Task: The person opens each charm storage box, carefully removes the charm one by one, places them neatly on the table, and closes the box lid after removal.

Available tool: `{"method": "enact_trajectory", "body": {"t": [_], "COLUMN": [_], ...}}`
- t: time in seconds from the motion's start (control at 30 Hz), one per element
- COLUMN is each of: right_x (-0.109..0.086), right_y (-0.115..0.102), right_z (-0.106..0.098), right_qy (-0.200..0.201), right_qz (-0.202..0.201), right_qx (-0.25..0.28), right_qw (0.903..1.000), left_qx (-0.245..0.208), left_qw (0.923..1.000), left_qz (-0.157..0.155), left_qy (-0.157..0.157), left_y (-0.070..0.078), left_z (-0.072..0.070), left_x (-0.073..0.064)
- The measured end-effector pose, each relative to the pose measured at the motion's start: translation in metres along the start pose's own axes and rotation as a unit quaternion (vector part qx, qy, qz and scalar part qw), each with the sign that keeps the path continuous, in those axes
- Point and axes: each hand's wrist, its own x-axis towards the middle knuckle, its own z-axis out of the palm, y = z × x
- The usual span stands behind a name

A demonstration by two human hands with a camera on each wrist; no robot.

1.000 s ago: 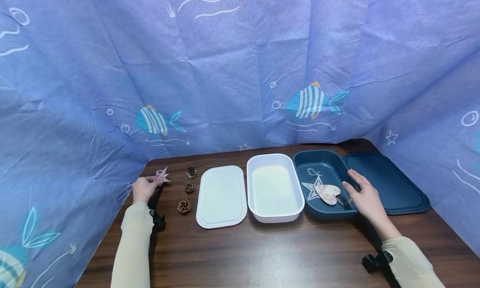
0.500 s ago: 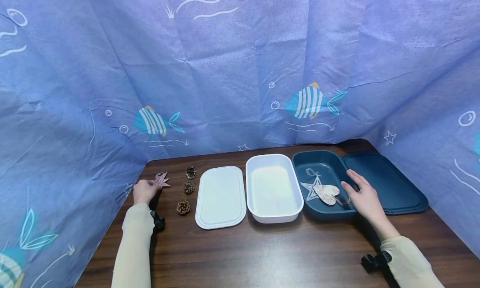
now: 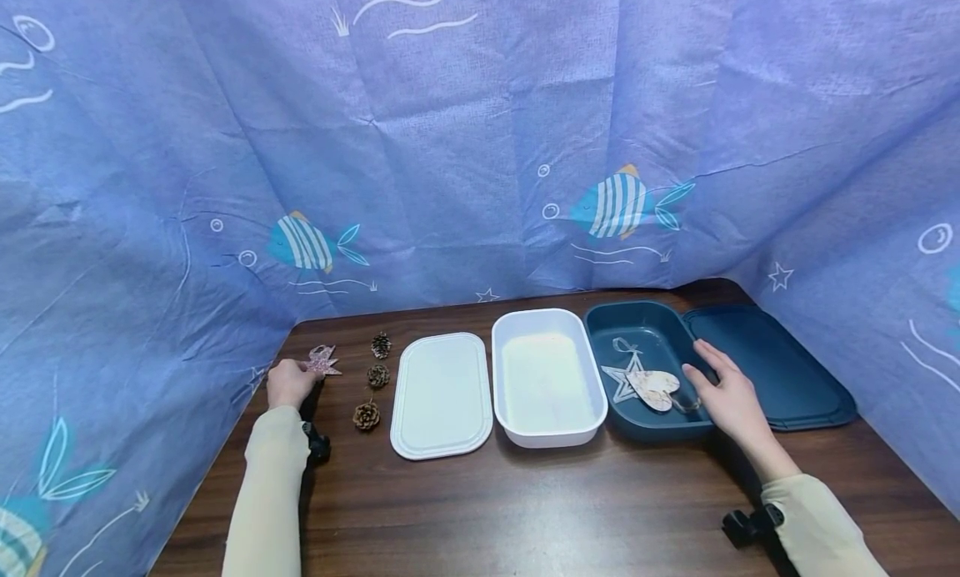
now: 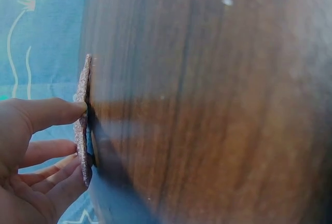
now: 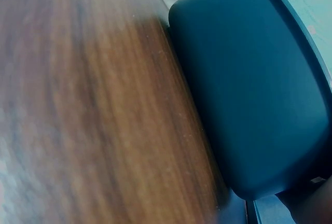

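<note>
At the table's left end, my left hand [image 3: 289, 384] pinches a pink glitter star ornament [image 3: 322, 360] by its near edge. In the left wrist view the star [image 4: 81, 130] stands edge-on close to the tabletop, thumb on one part and fingertips along the rest. My right hand [image 3: 731, 393] rests with fingers spread at the right rim of a dark blue box [image 3: 645, 431]. Inside that box lie a white star ornament [image 3: 617, 373] with a ribbon loop and a pale heart ornament [image 3: 654, 388]. In the right wrist view the box's outer wall [image 5: 249, 89] hides most of the hand.
Three pine cones [image 3: 378, 376] stand in a column right of the pink star. A white lid [image 3: 442, 396] lies beside them, then a white box [image 3: 551, 438]. The dark blue lid [image 3: 780, 368] lies right of the blue box. A fish-patterned curtain [image 3: 450, 185] borders the table.
The pink star has come down slightly and lies flatter by the table, the left hand lowering with it. My right hand stays at the blue box.
</note>
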Motion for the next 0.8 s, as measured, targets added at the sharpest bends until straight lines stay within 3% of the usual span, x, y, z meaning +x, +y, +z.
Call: {"method": "enact_trajectory", "body": {"t": [0.17,0.4,0.8], "right_x": [-0.001,-0.001,0.000], "right_y": [-0.001,-0.001,-0.001], "right_z": [0.000,0.000,0.000], "right_qy": [-0.001,-0.001,0.001], "right_qz": [0.002,0.000,-0.002], "right_qx": [0.002,0.006,0.005], "right_qw": [1.0000,1.0000,1.0000], "left_qx": [0.006,0.018,0.056], "left_qw": [0.9999,0.9988,0.9942], "left_qz": [-0.004,-0.021,0.047], "left_qy": [-0.007,-0.041,-0.079], "left_y": [0.000,0.001,-0.016], "left_z": [0.000,-0.001,-0.018], "left_x": [0.000,-0.001,-0.011]}}
